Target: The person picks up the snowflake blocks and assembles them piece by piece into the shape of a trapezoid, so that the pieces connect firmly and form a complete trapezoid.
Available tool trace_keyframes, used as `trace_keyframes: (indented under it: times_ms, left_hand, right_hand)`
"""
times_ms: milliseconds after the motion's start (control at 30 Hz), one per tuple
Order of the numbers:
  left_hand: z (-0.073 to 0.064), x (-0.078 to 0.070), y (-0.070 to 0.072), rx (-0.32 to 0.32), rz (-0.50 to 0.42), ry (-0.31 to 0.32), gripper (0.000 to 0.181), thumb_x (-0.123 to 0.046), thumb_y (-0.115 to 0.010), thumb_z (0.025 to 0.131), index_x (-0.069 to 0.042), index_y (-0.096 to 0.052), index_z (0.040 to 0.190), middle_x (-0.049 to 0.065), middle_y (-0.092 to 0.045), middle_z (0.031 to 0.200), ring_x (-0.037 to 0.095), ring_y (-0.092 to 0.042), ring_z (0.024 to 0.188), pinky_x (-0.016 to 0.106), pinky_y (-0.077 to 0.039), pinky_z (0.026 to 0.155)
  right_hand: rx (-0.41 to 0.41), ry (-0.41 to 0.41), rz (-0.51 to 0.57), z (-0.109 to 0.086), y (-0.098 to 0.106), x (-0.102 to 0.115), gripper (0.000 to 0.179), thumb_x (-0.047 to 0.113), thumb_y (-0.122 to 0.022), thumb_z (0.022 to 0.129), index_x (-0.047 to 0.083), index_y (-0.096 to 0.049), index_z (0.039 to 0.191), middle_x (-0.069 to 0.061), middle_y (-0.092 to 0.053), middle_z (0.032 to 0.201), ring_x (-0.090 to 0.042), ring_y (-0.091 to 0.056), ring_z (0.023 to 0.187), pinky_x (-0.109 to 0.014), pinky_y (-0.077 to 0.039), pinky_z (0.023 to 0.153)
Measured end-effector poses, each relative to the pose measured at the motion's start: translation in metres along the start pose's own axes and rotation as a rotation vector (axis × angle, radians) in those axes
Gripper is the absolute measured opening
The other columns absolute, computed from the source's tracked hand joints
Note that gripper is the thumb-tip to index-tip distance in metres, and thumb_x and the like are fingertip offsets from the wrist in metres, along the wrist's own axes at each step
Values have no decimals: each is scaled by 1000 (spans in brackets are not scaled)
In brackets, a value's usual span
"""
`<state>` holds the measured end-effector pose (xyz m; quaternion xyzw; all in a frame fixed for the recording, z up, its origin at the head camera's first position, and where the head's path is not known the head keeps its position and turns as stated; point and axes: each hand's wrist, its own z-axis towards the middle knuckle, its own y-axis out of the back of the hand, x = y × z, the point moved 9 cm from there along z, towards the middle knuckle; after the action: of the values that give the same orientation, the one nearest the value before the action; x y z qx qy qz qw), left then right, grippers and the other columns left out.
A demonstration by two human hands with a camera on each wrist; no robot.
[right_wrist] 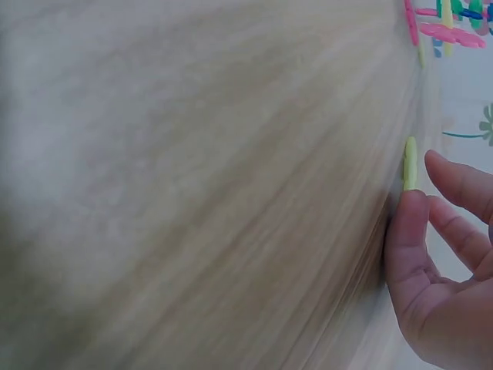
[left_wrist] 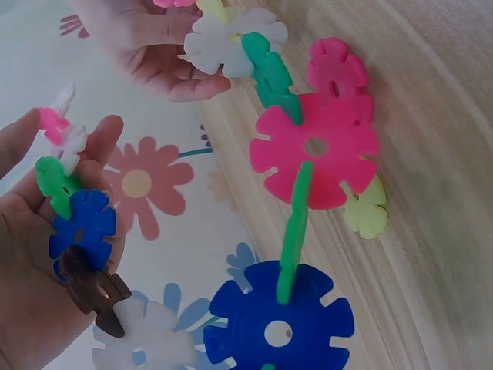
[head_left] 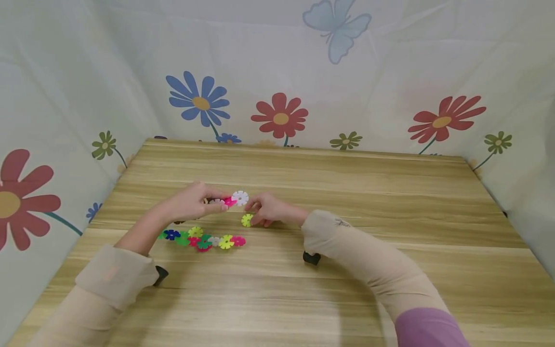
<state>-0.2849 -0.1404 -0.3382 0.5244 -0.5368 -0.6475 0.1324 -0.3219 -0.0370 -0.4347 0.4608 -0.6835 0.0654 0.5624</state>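
Observation:
My left hand (head_left: 189, 202) holds a chain of interlocking snowflake discs, its fingers and thumb about the chain. A white disc (head_left: 240, 198) forms the chain's right end, beside a pink disc (head_left: 230, 202). Further along, the left wrist view shows a green disc (left_wrist: 55, 185), a blue disc (left_wrist: 81, 227), a brown disc (left_wrist: 96, 289) and another white disc (left_wrist: 146, 339). Just right of that chain, my right hand (head_left: 272, 210) pinches a single yellow disc (head_left: 247, 220) by its edge, low at the tabletop. The thumb (right_wrist: 410, 220) covers part of the disc.
A second joined chain, with a dark blue disc (head_left: 172, 234) near its left end and a pink disc (head_left: 238, 241) at its right, lies on the wooden table (head_left: 347, 193) nearer me. A flower-printed cloth (head_left: 368, 101) hangs behind and beside the table.

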Motion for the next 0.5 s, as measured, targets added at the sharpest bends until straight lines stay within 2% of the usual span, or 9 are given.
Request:
trace_keyframes:
  times_ms: [67,133,233,300,367,433,500]
  left_hand:
    - [0,1,-1,6,2,-2,41,-30,-54,87,-3,-56,119,17,-57,117,25,-56,100,39,-46,81]
    - [-1,3,-3,16,-9,11,41,-29,-54,87,-3,-55,119,16,-56,119,27,-54,107,42,-45,86]
    - [-1,3,-5,29,-9,10,42,-30,-54,87,-3,-55,120,16,-55,120,26,-53,108,43,-44,87]
    - [-1,3,-7,39,-15,16,43,-31,-54,87,-4,-55,120,14,-57,119,23,-57,97,40,-46,81]
    - [-1,2,-9,47,-14,15,43,-31,-55,87,-5,-55,120,13,-61,112,18,-55,76,34,-46,69]
    - [-1,0,-10,50,-12,10,43,-31,-56,86,-5,-55,120,9,-63,99,13,-43,58,28,-40,58]
    - [0,-2,-11,51,-12,9,43,-31,-56,86,-5,-54,121,4,-60,79,11,-30,49,25,-34,50]
  right_hand:
    - [-4,21,-44,1,-1,3,36,1,-68,73,3,-59,108,-2,-51,67,-10,-45,45,-20,-44,42]
    - [-7,43,-89,2,-2,6,36,1,-69,72,2,-59,108,-2,-51,65,-9,-44,43,-20,-43,40]
    - [-8,73,-155,2,-3,10,36,1,-69,72,1,-60,107,-1,-48,62,-8,-41,39,-19,-41,39]
    - [-11,91,-191,1,-4,12,35,1,-69,72,1,-60,106,0,-46,61,-7,-40,38,-18,-39,38]
    - [-17,110,-211,1,-4,14,33,0,-69,71,0,-60,103,1,-43,58,-6,-38,37,-17,-37,37]
    - [-24,130,-222,0,-5,15,30,-1,-70,70,-1,-60,99,2,-39,55,-6,-37,36,-17,-35,36]
    - [-35,147,-221,-1,-4,15,28,-2,-70,69,-1,-59,95,3,-37,51,-6,-37,35,-17,-34,35]
